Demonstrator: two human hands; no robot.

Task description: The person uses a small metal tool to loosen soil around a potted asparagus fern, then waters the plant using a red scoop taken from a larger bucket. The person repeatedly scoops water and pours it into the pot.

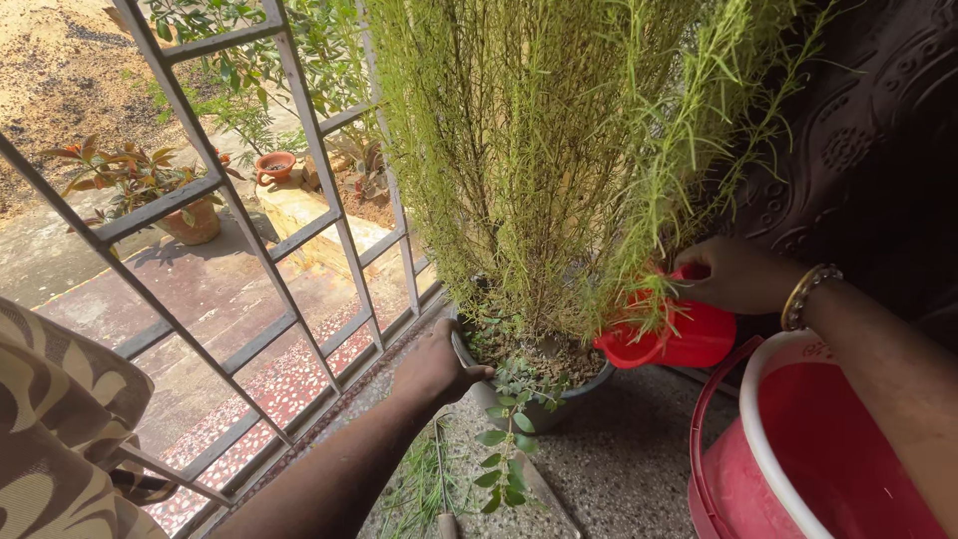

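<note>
The left hand point(431, 371) has its grip clamped on the rim of the plant pot point(544, 399). To its right, the right hand point(733, 274) clasps a tilted red mug point(679, 339) over the soil, just above a red bucket point(798, 449).

- Home veranda or porch, at the edge of a garden.
- Grey metal window grille point(299, 190) closed off the speckled stone floor point(619, 469).
- Outside: paved step, bare earth, terracotta pots point(195, 222) with leafy plants.
- Inside: tall feathery potted plant point(539, 150), red bucket point(798, 449).
</note>
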